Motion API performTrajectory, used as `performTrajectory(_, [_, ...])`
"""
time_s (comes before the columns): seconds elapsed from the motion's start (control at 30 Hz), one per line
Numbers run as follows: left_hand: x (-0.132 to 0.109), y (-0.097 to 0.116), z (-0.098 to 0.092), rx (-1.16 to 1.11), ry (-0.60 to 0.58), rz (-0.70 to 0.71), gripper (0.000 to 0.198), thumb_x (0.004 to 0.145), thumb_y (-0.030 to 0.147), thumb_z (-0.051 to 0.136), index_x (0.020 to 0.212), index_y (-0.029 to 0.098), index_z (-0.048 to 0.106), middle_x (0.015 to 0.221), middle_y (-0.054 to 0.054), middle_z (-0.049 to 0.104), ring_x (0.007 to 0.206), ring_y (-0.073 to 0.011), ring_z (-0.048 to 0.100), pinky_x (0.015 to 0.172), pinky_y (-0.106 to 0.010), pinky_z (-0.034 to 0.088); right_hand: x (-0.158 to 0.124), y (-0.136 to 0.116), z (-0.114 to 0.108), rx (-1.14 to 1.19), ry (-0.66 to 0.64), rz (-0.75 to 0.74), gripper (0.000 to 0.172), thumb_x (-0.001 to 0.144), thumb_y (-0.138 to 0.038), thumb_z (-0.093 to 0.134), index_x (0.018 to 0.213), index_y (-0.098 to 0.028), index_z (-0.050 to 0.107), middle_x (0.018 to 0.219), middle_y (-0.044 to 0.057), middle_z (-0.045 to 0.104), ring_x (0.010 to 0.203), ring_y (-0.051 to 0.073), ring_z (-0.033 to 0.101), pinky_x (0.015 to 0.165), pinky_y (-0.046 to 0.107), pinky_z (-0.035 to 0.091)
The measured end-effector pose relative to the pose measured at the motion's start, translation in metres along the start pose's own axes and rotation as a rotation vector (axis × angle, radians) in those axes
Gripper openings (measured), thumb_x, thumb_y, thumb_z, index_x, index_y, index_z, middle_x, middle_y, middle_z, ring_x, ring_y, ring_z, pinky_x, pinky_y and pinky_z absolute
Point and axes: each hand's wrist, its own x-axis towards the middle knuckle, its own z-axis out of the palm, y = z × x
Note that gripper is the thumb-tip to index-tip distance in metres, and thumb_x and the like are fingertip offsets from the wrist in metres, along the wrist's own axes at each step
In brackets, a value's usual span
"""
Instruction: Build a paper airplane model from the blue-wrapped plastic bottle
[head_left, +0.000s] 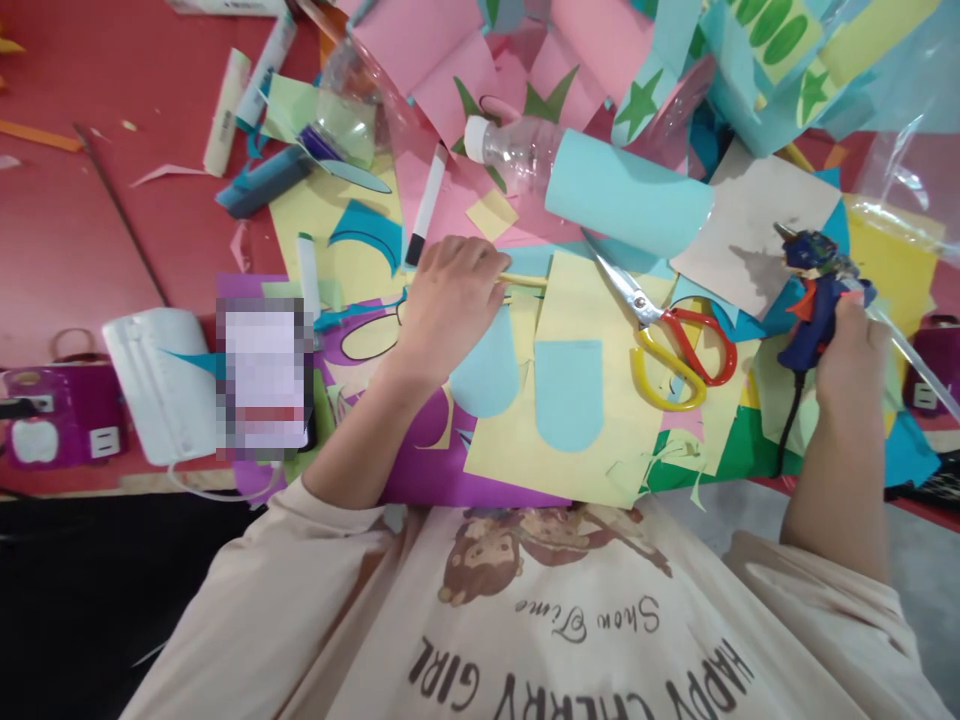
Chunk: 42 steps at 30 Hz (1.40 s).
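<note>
My right hand (847,360) grips a dark blue glue gun (810,320), its nozzle pointing up and left. A clear glue stick (919,365) sticks out of its back. My left hand (450,310) lies palm down on the paper pile, fingers slightly bent. A thin yellow strip (525,281) shows at its fingertips; I cannot tell whether they touch it. Close by are a light blue rounded paper piece (487,370), a second rounded cutout (568,395) on a pale yellow sheet (517,465), and scissors (645,310) with red and yellow handles.
A bottle wrapped in light blue paper (630,190) lies beyond the scissors. Pink paper shapes (420,40) crowd the back. A marker (427,205) lies above my left hand. To the left are a phone (266,375), a white power bank (161,385) and a purple socket block (64,420).
</note>
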Motion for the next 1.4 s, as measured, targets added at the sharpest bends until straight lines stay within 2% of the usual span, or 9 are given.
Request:
performTrajectory(0.1, [0.002, 0.000, 0.003, 0.064, -0.002, -0.009, 0.016, 0.091, 0.019, 0.048, 0.096, 0.019, 0.063, 0.097, -0.007, 0.067, 0.102, -0.0249, 0.060, 0.089, -0.039, 0.049, 0.010, 0.008, 0.000, -0.216, 0.017, -0.094, 0.033, 0.090, -0.042, 0.044, 0.063, -0.023, 0.043, 0.081, 0.022, 0.063, 0.079, 0.025, 0.057, 0.062, 0.042, 0.024])
performTrajectory(0.3, [0.002, -0.012, -0.003, 0.013, -0.009, -0.041, 0.007, 0.089, 0.018, 0.053, 0.089, 0.019, 0.061, 0.092, -0.005, 0.067, 0.095, -0.0233, 0.059, 0.087, -0.040, 0.046, 0.019, 0.019, 0.003, -0.444, 0.058, -0.243, 0.036, 0.089, -0.030, 0.039, 0.053, -0.024, 0.038, 0.054, 0.010, 0.051, 0.061, 0.021, 0.049, 0.061, 0.039, 0.021])
performTrajectory(0.4, [-0.003, -0.025, -0.014, -0.080, 0.032, -0.180, 0.003, 0.087, 0.021, 0.061, 0.089, 0.022, 0.059, 0.091, -0.003, 0.067, 0.089, -0.0213, 0.057, 0.085, -0.041, 0.044, 0.007, 0.021, 0.001, -0.366, 0.189, -0.399, 0.045, 0.092, -0.037, 0.029, 0.052, -0.023, 0.043, 0.045, 0.004, 0.040, 0.050, 0.019, 0.043, 0.058, 0.037, 0.028])
performTrajectory(0.5, [-0.014, -0.029, -0.026, -0.172, 0.113, -0.278, 0.003, 0.087, 0.021, 0.060, 0.086, 0.022, 0.057, 0.088, -0.002, 0.065, 0.087, -0.0206, 0.055, 0.085, -0.041, 0.043, -0.015, 0.019, 0.002, -0.130, 0.268, -0.593, 0.044, 0.091, -0.044, 0.035, 0.056, -0.021, 0.048, 0.046, 0.003, 0.042, 0.047, 0.017, 0.044, 0.053, 0.034, 0.031])
performTrajectory(0.6, [-0.028, -0.017, -0.033, -0.263, 0.095, -0.160, 0.003, 0.088, 0.023, 0.060, 0.086, 0.022, 0.058, 0.089, -0.002, 0.067, 0.088, -0.0200, 0.058, 0.083, -0.038, 0.044, -0.046, 0.007, 0.009, 0.048, 0.136, -0.700, 0.034, 0.089, -0.040, 0.048, 0.065, -0.018, 0.058, 0.053, 0.004, 0.055, 0.050, 0.016, 0.050, 0.052, 0.031, 0.037])
performTrajectory(0.73, [-0.046, 0.009, -0.022, -0.290, 0.030, 0.022, 0.008, 0.091, 0.026, 0.055, 0.086, 0.022, 0.060, 0.086, -0.001, 0.070, 0.083, -0.0182, 0.062, 0.076, -0.033, 0.045, -0.084, -0.019, 0.025, 0.081, -0.321, -0.839, 0.015, 0.089, -0.028, 0.058, 0.081, -0.019, 0.067, 0.071, 0.004, 0.067, 0.057, 0.013, 0.055, 0.052, 0.027, 0.041])
performTrajectory(0.83, [-0.055, 0.022, -0.008, -0.309, 0.051, 0.086, 0.012, 0.092, 0.025, 0.054, 0.083, 0.020, 0.060, 0.083, -0.001, 0.071, 0.081, -0.0175, 0.064, 0.075, -0.032, 0.046, -0.098, -0.035, 0.040, 0.170, -0.518, -0.959, 0.012, 0.090, -0.023, 0.059, 0.096, -0.023, 0.069, 0.073, 0.002, 0.066, 0.058, 0.012, 0.055, 0.051, 0.026, 0.042])
performTrajectory(1.03, [-0.058, 0.027, 0.005, -0.279, 0.081, 0.112, 0.008, 0.091, 0.023, 0.055, 0.085, 0.021, 0.059, 0.079, 0.000, 0.070, 0.079, -0.0183, 0.063, 0.074, -0.032, 0.045, -0.101, -0.046, 0.055, 0.203, -0.545, -1.084, 0.014, 0.088, -0.014, 0.059, 0.097, -0.022, 0.068, 0.080, 0.002, 0.069, 0.069, 0.015, 0.062, 0.063, 0.030, 0.050])
performTrajectory(1.4, [-0.058, 0.030, 0.004, -0.394, 0.159, 0.116, 0.006, 0.088, 0.020, 0.058, 0.089, 0.021, 0.053, 0.078, 0.000, 0.064, 0.073, -0.0161, 0.058, 0.070, -0.029, 0.046, -0.104, -0.039, 0.060, 0.306, -0.522, -1.051, 0.009, 0.087, -0.014, 0.062, 0.087, -0.023, 0.065, 0.081, 0.002, 0.071, 0.078, 0.017, 0.066, 0.070, 0.033, 0.054])
